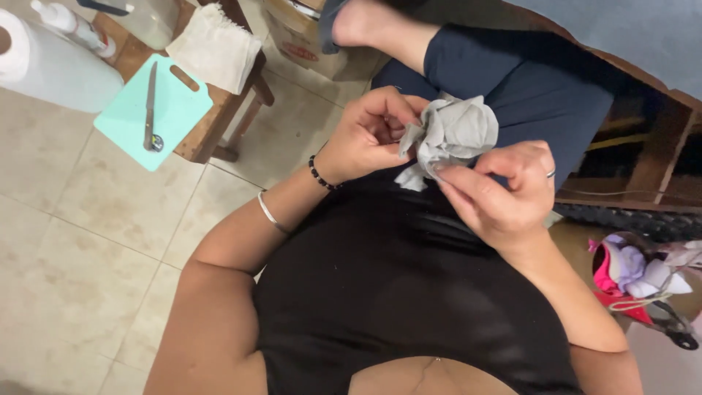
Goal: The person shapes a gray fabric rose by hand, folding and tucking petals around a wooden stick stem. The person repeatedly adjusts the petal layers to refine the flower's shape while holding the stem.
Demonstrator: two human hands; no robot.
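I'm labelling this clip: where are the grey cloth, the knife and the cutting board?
grey cloth (457,130), head view, bunched middle.
knife (151,102), head view, blade.
cutting board (124,121), head view, bare turquoise surface.

From my feed I've got a sleeveless black top, dark navy trousers — left wrist carries a black bead bracelet and a thin silver bangle — plus a silver ring on the right hand.

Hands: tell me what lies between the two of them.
In the head view, a bunched grey cloth lies between the left hand and right hand; fingers of both pinch it.
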